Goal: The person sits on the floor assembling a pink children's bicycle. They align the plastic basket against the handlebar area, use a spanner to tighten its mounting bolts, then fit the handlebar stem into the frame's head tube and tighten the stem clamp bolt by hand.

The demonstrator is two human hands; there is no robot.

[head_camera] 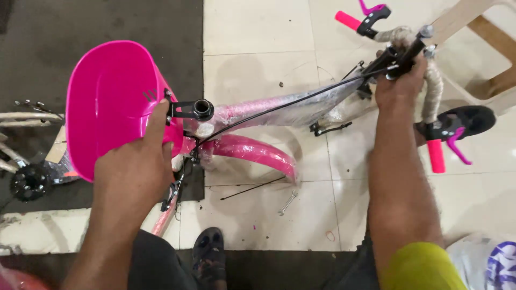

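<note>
My left hand (137, 166) grips the right side of a bright pink plastic basket (110, 102), thumb along its edge by a black bracket and head tube (200, 109). A pink bicycle frame wrapped in clear plastic (279, 110) runs from there to the right, with a pink mudguard (252, 152) below it. My right hand (400, 86) is closed on the black stem of the wrapped handlebar (432, 91). The bar carries pink grips (435, 156) and black brake levers. A black cable (290, 103) stretches from the handlebar to the head tube.
A small spanner (288, 203) and a thin rod (252, 188) lie on the white tiled floor under the frame. A black gear part (29, 182) and white tubes sit at left on a dark mat. A wooden chair (484, 37) stands top right. My sandalled foot (209, 252) is below.
</note>
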